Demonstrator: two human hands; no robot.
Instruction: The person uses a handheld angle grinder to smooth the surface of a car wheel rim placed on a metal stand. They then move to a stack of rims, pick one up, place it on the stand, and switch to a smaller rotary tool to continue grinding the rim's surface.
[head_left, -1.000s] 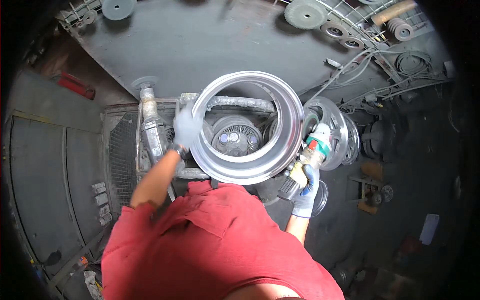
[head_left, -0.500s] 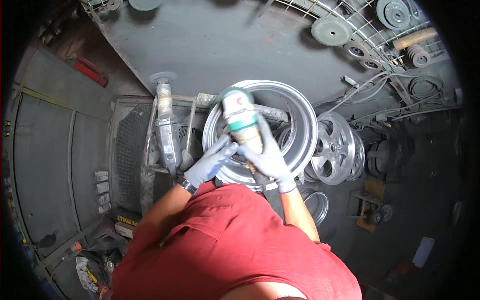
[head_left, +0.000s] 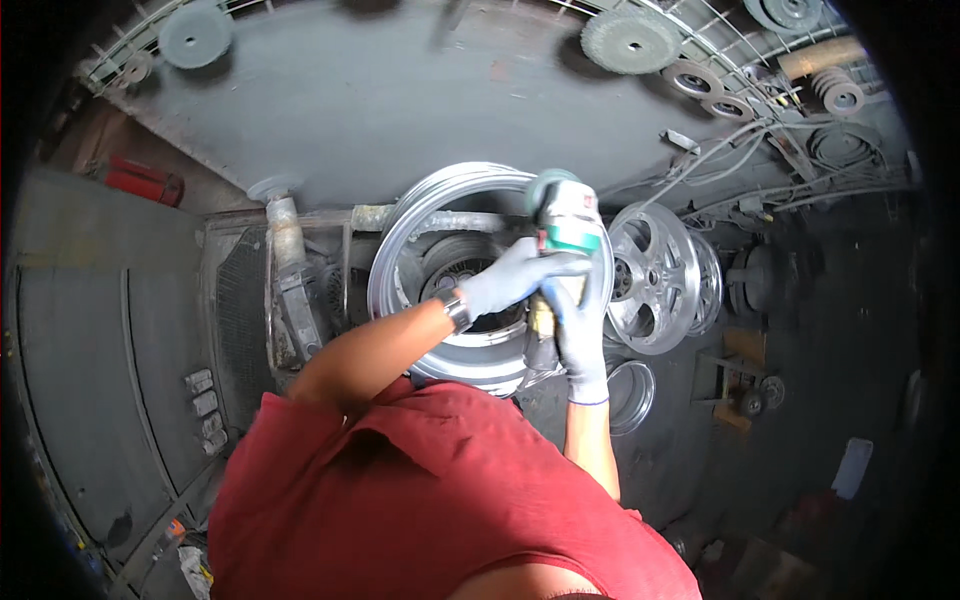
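Observation:
Both my gloved hands are on a green-and-white angle grinder, tilted over the right side of a large silver wheel rim. My left hand, with a watch at the wrist, reaches across the rim and closes around the grinder's body. Lower down, my right hand wraps its handle. The grinder's round disc points away from me; whether it spins cannot be told. A spoked alloy wheel stands just to the right, with another behind it.
A second power tool with a disc leans on a metal frame at left. Abrasive discs hang on a wire rack along the far edge. Cables trail at right. A smaller rim lies lower right, near a small wheeled stand.
The grinder and both hands have moved right, from over the rim's middle to its right side. My left hand has gone from beside the grinder to gripping it. The view has shifted slightly.

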